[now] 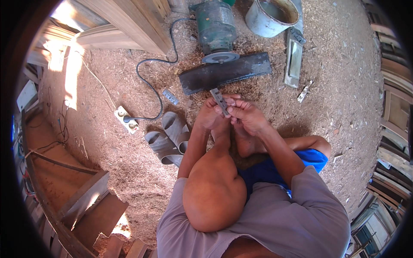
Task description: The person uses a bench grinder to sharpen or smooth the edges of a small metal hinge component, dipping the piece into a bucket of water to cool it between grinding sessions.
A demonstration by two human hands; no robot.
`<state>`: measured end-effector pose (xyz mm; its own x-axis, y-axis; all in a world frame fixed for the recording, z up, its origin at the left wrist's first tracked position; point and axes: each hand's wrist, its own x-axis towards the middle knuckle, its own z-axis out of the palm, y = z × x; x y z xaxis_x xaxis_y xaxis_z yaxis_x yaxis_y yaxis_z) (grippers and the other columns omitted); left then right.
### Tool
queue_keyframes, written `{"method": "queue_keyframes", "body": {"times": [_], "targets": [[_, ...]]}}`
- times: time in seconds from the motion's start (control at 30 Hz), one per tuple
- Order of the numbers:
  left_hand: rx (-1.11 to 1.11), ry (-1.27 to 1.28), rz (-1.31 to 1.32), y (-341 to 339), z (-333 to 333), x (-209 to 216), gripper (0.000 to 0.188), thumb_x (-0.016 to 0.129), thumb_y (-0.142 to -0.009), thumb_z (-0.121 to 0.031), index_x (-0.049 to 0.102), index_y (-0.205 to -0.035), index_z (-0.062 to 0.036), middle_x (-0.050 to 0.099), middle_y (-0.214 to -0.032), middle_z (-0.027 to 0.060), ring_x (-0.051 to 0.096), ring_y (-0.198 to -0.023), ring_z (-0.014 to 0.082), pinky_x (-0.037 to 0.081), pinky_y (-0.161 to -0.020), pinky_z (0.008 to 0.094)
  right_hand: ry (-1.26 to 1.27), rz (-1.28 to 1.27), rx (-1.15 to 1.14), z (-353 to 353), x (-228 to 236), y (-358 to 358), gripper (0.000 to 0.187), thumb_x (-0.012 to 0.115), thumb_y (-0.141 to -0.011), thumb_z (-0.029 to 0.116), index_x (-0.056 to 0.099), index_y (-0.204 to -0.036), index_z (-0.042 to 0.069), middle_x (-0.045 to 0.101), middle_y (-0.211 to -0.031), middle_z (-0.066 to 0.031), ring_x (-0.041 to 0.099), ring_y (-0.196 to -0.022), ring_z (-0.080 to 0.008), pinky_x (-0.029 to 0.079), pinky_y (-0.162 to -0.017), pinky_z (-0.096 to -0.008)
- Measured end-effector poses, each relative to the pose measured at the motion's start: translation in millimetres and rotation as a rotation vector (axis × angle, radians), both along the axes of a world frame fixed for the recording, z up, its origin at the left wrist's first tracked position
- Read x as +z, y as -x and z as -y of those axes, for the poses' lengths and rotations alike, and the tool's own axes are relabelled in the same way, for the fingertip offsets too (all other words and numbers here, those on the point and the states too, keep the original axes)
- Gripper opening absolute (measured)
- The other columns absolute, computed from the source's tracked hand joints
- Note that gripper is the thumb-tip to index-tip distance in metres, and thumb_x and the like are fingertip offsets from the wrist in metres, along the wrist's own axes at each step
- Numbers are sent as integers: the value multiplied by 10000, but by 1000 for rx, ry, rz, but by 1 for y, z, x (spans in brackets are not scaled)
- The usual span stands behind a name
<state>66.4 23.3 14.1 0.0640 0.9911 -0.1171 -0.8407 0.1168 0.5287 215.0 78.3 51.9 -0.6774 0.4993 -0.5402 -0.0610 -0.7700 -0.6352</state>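
Both hands meet in front of the bench grinder, above my bare feet. A narrow, flat grey metal piece with slots (218, 99) is pinched between them, pointing up and slightly left. My left hand (209, 114) grips it from the left, its fingers partly hidden. My right hand (248, 115) holds its lower end between thumb and fingers. Just beyond lies a long dark plate (226, 74), apart from the metal piece. Over it sits the round wheel (220, 57) of the green motor grinder (216, 28). A similar small grey slotted piece (170, 96) rests on the ground to the left.
A black cord (138, 68) runs from the grinder to a white socket strip (126, 120). Grey sandals (165, 144) lie left of my legs. A white bucket (271, 21) and a long tool with a flat base (294, 60) stand far right. Wood pieces line both sides.
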Motion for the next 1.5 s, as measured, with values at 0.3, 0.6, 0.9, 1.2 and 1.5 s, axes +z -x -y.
{"method": "queue_keyframes", "body": {"times": [0.3,0.6,0.9,1.2,1.5], "targets": [[-39,18,0,2,2,4,466,766,-762,-323,642,-1073,1,573,-1238,155,639,-833,193,554,-701,334,90,-80,-9,0,1,-3,140,618,-906,162,626,-984,46,616,-823,-12,504,-662,-55,409,-607,-200],[178,160,-531,26,2,15,261,686,-831,-80,610,-1066,2,632,-954,50,588,-812,97,501,-730,252,-560,241,123,-7,19,-10,122,578,-900,71,639,-989,13,614,-832,9,511,-757,-41,425,-683,-204],[149,277,-319,27,1,17,244,603,-916,-197,616,-1009,27,652,-821,75,601,-678,120,505,-631,254,-584,234,119,-9,25,-13,116,583,-885,39,648,-974,2,625,-816,5,512,-700,-38,429,-635,-204],[4,10,-98,9,-2,20,588,687,-820,-399,550,-1206,22,582,-1213,160,626,-997,243,545,-789,385,14,-3,-9,-7,13,-11,169,623,-894,120,627,-1023,10,624,-824,-23,528,-676,-60,444,-621,-201],[-41,70,-27,10,5,5,487,785,-731,-312,634,-1076,-2,598,-1197,159,649,-937,240,567,-726,375,201,-131,-32,2,9,-5,179,627,-894,121,611,-1035,12,627,-842,-35,558,-661,-69,475,-600,-193]]}}
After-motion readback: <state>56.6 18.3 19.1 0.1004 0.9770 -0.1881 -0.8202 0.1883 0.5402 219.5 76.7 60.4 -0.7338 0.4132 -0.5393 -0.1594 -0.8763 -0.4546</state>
